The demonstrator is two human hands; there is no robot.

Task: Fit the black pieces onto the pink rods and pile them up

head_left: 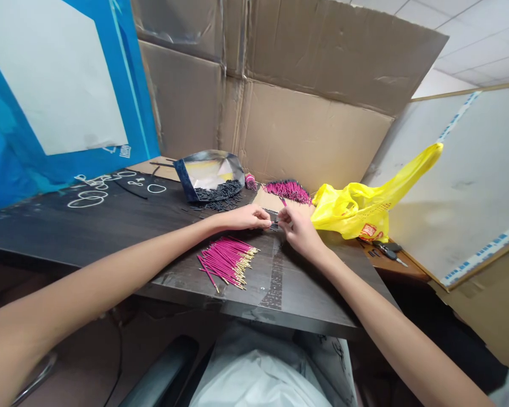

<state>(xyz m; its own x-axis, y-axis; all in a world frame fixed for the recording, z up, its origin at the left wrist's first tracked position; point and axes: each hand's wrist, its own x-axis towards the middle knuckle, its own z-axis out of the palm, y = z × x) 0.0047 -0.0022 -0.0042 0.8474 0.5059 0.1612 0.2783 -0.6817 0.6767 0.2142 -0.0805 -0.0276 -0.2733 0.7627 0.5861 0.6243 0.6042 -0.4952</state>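
Pink sticks [228, 261] with gold tips lie piled on the tabletop [110, 226]; left hand [248, 217] and right hand [297, 229] pinch small black pieces [274, 225] together; another pink heap [288, 191] waits behind, so much work seems left.

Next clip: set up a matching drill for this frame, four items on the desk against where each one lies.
Things:
1. pile of pink sticks
2. yellow plastic bag
3. silvery pouch
4. keys

Places:
A. far side of the desk, small black pieces spilling from its mouth
B. right of the right hand, against the white board
C. near edge of the desk, below the left hand
D. right end of the desk, just below the yellow bag

Pairs: 1-C, 2-B, 3-A, 4-D
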